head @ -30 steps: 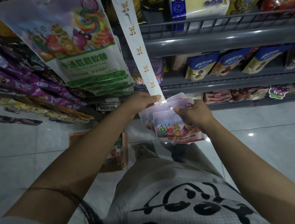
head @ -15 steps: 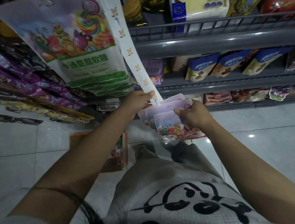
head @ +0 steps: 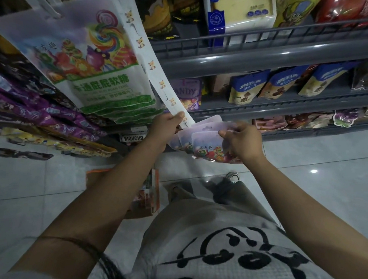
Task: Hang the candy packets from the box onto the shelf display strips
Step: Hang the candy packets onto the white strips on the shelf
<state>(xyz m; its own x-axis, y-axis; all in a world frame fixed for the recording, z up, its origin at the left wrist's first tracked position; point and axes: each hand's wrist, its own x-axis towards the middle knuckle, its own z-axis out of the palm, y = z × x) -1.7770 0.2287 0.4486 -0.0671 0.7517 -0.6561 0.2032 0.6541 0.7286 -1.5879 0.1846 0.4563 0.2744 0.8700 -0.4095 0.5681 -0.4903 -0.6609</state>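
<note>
A white display strip (head: 146, 53) with small printed animals hangs down from the top of the shelf. My left hand (head: 166, 126) pinches its lower end. My right hand (head: 239, 142) grips a fanned stack of pale candy packets (head: 202, 144) with colourful sweets printed on them, right beside the strip's end. Several of the same packets (head: 89, 64) hang in a stack on another strip at upper left. An orange cardboard box (head: 145, 193) lies on the floor below, partly hidden by my left arm.
Grey wire-fronted shelves (head: 275, 56) hold snack bags at right. Purple and yellow packets (head: 30, 108) hang at left. My feet (head: 226, 183) stand on the glossy tiled floor (head: 331, 174).
The strip's lower end has swung left, closer to the hung packets. My right hand has shifted slightly right on the stack, and the packets have fanned out a little more.
</note>
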